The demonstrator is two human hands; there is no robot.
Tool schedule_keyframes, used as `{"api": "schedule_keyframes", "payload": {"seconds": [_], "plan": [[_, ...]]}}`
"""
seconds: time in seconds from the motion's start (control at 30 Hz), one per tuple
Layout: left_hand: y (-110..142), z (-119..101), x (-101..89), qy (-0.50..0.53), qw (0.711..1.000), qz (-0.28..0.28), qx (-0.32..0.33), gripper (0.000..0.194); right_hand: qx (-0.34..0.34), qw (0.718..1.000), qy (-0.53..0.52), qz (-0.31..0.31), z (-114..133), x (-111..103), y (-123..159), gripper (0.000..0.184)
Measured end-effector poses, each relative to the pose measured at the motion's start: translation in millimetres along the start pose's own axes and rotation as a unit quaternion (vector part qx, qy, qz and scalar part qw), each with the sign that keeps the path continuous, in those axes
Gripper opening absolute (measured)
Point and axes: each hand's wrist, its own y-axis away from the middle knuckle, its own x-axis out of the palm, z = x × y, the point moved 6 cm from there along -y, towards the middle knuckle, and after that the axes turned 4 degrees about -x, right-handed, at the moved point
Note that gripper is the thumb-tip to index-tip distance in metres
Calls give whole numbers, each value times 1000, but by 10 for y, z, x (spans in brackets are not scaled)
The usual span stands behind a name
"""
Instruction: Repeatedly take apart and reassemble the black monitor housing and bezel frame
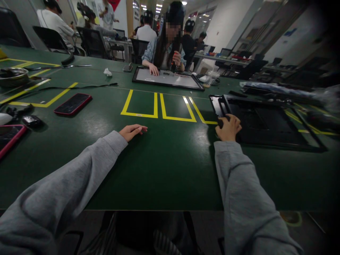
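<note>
My right hand (228,128) grips the near left corner of a large black flat panel (265,122) that lies on the green table (170,166) to the right. My left hand (132,131) rests flat on the table surface, fingers together and pointing right, holding nothing. Both arms wear grey sleeves. Yellow tape rectangles (140,104) mark the table just beyond my hands.
A red-cased phone (72,103) lies at the left, with a pink-edged device (9,139) and a small black item (31,121) nearer the left edge. A person across the table works on a white panel (168,78). A metal bowl (12,76) sits far left.
</note>
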Motion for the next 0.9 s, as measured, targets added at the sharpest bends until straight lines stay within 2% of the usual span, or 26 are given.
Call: {"api": "schedule_keyframes", "payload": {"seconds": [0.1, 0.2, 0.3, 0.37, 0.4, 0.47, 0.5, 0.57, 0.63, 0.7, 0.77, 0.9], "plan": [[-8, -1, 9, 11, 1000, -2, -3, 35, 14, 999, -52, 9, 72, 16, -37, 43], [1, -46, -5, 20, 1000, 0, -15, 36, -24, 994, -105, 35, 462, 63, -67, 42], [6, -55, -79, 39, 998, -27, -33, 41, -82, 979, -167, 84, 1252, 126, 26, 44], [-2, -3, -197, 55, 994, -81, -45, 49, -130, 958, -217, 134, 1942, 121, 218, 57], [-7, 41, -276, 62, 990, -117, -50, 53, -176, 938, -252, 162, 2320, 76, 358, 63], [-9, 150, -457, 79, 976, -197, -56, 61, -301, 877, -316, 201, 3032, -150, 706, 68], [-4, 207, -543, 89, 966, -234, -56, 66, -356, 850, -338, 193, 3303, -327, 876, 69], [7, 302, -664, 108, 953, -279, -52, 76, -429, 814, -355, 164, 3634, -699, 1157, 67], [11, 352, -685, 116, 953, -277, -47, 84, -458, 806, -349, 137, 3708, -992, 1324, 60], [18, 345, -617, 101, 962, -250, -40, 86, -457, 819, -331, 106, 3588, -1145, 1369, 52], [30, 300, -506, 68, 972, -224, -29, 84, -434, 843, -311, 72, 3349, -1156, 1322, 46], [28, 231, -331, 19, 978, -205, -38, 73, -352, 898, -264, 3, 2750, -966, 1107, 37]]}}
